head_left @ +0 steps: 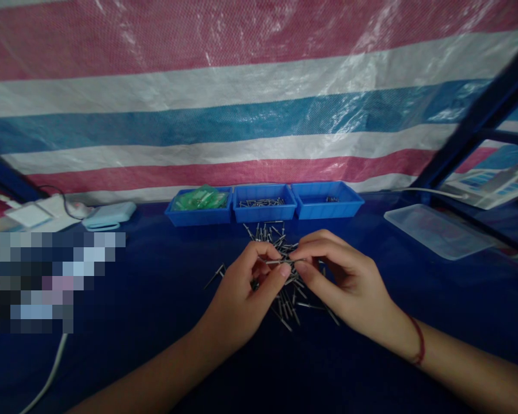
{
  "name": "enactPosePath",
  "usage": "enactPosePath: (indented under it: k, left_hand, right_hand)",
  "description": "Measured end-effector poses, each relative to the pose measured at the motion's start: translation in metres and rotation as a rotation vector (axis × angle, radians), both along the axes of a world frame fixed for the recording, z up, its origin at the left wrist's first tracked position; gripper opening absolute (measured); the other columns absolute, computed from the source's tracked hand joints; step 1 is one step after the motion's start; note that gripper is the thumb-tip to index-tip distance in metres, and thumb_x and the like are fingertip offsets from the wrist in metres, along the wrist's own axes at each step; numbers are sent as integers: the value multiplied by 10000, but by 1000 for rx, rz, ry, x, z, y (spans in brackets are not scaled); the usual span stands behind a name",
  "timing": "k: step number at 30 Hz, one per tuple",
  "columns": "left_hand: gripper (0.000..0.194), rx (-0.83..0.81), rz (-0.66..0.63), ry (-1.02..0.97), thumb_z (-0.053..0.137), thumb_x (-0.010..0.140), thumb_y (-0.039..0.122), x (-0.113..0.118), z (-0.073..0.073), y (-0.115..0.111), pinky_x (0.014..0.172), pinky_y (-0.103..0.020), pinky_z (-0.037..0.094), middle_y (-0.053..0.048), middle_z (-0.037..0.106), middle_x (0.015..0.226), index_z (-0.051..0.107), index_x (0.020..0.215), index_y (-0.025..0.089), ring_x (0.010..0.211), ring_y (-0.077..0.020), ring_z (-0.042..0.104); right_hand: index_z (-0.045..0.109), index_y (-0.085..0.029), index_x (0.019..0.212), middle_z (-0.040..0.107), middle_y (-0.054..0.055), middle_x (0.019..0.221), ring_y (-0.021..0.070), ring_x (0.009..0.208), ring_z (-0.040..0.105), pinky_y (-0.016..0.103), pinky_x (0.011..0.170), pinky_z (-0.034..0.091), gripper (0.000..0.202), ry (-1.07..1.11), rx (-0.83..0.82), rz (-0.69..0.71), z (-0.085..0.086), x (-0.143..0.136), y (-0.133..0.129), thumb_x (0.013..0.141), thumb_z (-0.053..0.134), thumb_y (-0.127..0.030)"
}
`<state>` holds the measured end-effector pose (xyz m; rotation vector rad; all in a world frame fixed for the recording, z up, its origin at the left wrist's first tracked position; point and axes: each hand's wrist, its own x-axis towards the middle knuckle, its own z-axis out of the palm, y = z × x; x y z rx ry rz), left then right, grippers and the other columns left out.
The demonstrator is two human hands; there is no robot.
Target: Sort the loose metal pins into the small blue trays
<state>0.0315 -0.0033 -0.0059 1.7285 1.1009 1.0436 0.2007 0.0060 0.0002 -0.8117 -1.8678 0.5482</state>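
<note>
My left hand (240,294) is closed in a pinch on a thin metal blind rivet (273,263), held roughly level. From the other side, my right hand (353,283) pinches the same rivet's right end between thumb and fingertips; the fingers partly hide it. Below and behind both hands, a loose pile of blind rivets (287,305) is spread on the dark blue tabletop (172,270). A few rivets (216,275) lie apart to the left of the pile.
Three blue bins stand along the back: one with green plastic packets (202,198), one with rivets (262,203), one with a few small parts (332,199). A clear plastic lid (429,231) lies right. A light-blue case (109,216) and a white cable (54,368) are left.
</note>
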Motion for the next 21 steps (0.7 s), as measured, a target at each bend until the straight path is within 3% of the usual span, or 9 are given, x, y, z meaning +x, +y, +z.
enactPosePath:
  k: [7, 14, 17, 21]
  left_hand:
    - [105, 68, 60, 41, 525, 845, 289, 0, 0, -1, 639, -255, 416, 14, 522, 773, 476, 878, 202, 700, -120, 514]
    - [189, -35, 57, -34, 500, 855, 360, -2, 2, 0, 570, -244, 407, 25, 498, 723, 443, 934, 197, 635, -112, 503]
    - [245, -68, 47, -94, 477, 870, 378, -1, 0, 1, 562, -243, 410, 3, 509, 832, 406, 1029, 205, 641, -102, 507]
    - [271, -103, 14, -90, 428, 895, 394, -1, -2, 0, 559, -246, 415, -16, 508, 873, 402, 1084, 202, 658, -107, 512]
  right_hand:
    - [612, -199, 875, 584, 19, 812, 112, 687, 556, 252, 581, 460, 77, -29, -79, 40, -8, -2, 4, 830, 556, -173]
    - [597, -185, 820, 589, 24, 785, 122, 716, 553, 275, 641, 467, 130, -179, -76, 158, -2, 2, 10, 879, 484, -210]
    - [586, -185, 775, 594, 27, 774, 138, 728, 559, 287, 663, 458, 138, -241, 76, -7, 4, 15, 30, 870, 491, -216]
    - [600, -182, 751, 609, 58, 762, 180, 700, 562, 331, 663, 453, 184, -321, 260, -472, 4, 43, 69, 867, 489, -270]
